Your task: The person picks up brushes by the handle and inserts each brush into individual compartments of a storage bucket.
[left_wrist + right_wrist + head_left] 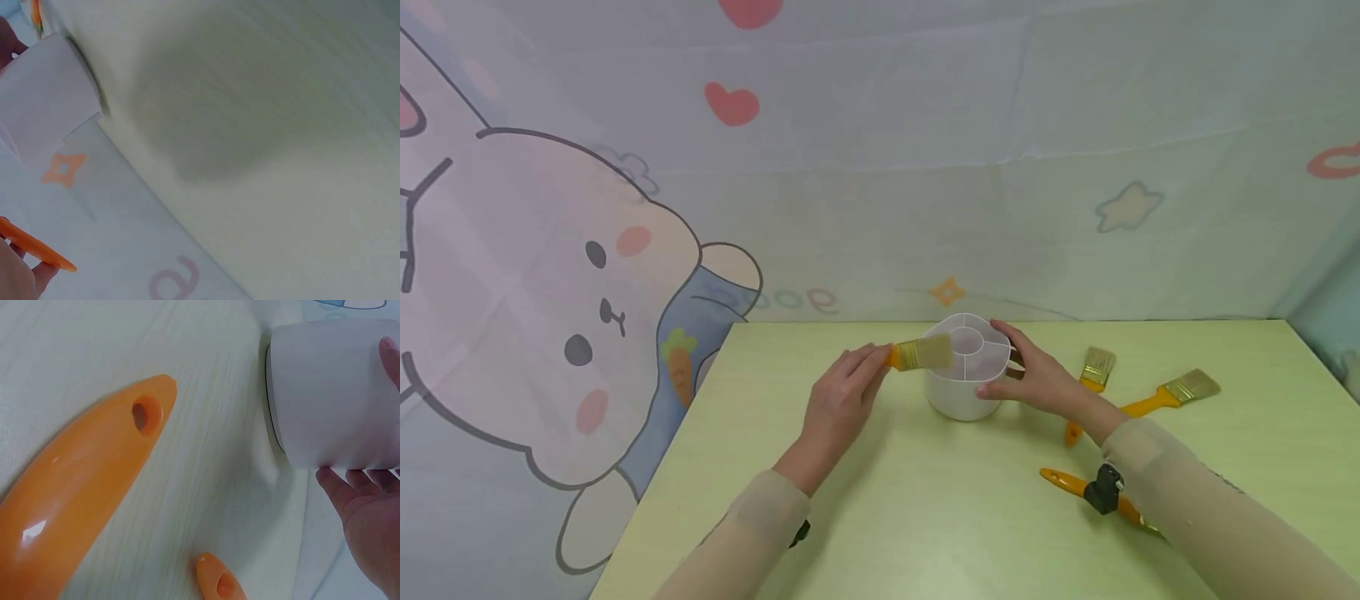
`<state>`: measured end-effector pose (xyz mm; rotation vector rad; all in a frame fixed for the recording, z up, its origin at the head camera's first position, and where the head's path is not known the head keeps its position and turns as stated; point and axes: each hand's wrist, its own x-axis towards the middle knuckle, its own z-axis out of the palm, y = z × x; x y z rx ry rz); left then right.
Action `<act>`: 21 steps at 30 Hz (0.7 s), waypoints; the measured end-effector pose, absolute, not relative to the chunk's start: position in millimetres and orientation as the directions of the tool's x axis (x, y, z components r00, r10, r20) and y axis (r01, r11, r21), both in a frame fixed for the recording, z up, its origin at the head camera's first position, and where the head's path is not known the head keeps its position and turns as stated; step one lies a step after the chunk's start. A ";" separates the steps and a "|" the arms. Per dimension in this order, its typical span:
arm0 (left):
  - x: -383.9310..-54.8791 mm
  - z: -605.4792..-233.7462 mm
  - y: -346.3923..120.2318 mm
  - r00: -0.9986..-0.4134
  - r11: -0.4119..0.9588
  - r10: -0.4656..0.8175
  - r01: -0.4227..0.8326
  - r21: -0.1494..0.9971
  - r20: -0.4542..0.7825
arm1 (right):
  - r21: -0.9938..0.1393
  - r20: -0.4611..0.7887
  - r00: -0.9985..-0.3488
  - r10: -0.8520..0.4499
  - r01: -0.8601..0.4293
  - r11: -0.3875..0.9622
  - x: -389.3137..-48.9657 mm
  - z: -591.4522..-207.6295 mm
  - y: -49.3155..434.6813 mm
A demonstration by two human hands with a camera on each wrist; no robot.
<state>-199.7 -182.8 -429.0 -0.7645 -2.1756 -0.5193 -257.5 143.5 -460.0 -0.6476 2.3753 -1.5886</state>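
Observation:
In the head view my left hand (844, 398) grips an orange-handled paintbrush (925, 353), its pale bristles pointing right over the near-left rim of a white round organizer (961, 402). The organizer's top is split into several compartments around a central ring. My right hand (1037, 375) holds its right side, thumb on the near wall and fingers behind. The right wrist view shows that hand (375, 531) with fingertips touching the white wall (337, 394). In the left wrist view, the brush's orange handle (37, 247) runs out from the left fingers.
Right of the organizer lie more paintbrushes: one upright in view (1097, 371), one slanting right (1172, 393), and one partly under the right forearm (1063, 481). The pale table (880, 517) ends at the back against a printed cloth (880, 208).

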 end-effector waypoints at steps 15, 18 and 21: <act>-213.5 -401.1 -143.4 -0.584 0.672 0.246 0.678 0.298 0.773 | -0.917 0.066 -0.882 -0.466 -0.237 0.319 -256.1 -459.5 142.7; -214.6 -396.4 -135.5 -0.613 0.663 0.221 0.665 0.344 0.758 | -0.916 0.071 -0.883 -0.464 -0.242 0.320 -255.9 -459.2 141.6; -216.1 -391.3 -127.8 -0.646 0.653 0.195 0.647 0.393 0.738 | -0.914 0.071 -0.885 -0.461 -0.243 0.326 -256.2 -459.4 140.8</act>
